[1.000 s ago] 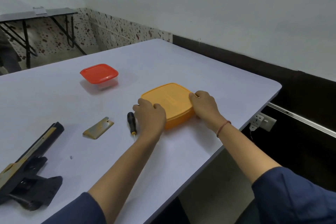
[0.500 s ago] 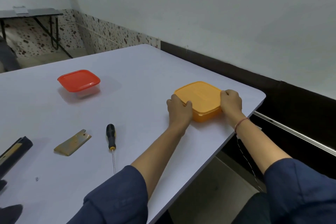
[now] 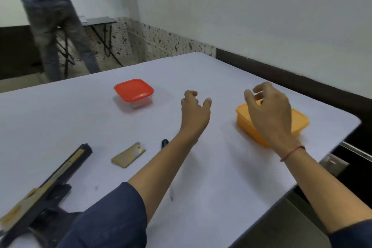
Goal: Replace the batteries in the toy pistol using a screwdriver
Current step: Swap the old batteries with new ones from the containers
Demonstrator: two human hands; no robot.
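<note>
A white surface [image 3: 60, 117] is sitting in a pale-walled room with speckled skirting [image 3: 171, 42]. A person [image 3: 54, 16] is standing at 10 o'clock by a folding table [image 3: 98, 20]. Two lidded boxes are resting here: red box [image 3: 133, 89] at 10 o'clock, orange box [image 3: 300, 123] at 3. One pistol [image 3: 46, 191] is lying at 8 o'clock, one cover [image 3: 128, 154] and one half-hidden screwdriver [image 3: 165, 143] toward 7. Two hands are hovering, loosely curled, holding nothing: left hand [image 3: 194, 110] over bare surface, right hand [image 3: 269, 110] over the orange box.

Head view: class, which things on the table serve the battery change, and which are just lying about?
For the job:
toy pistol
gold cover plate, off the pistol
screwdriver, mostly hidden

Lying about, as far as one can tell:
red-lidded container
orange container, lid on, contents unseen
</note>
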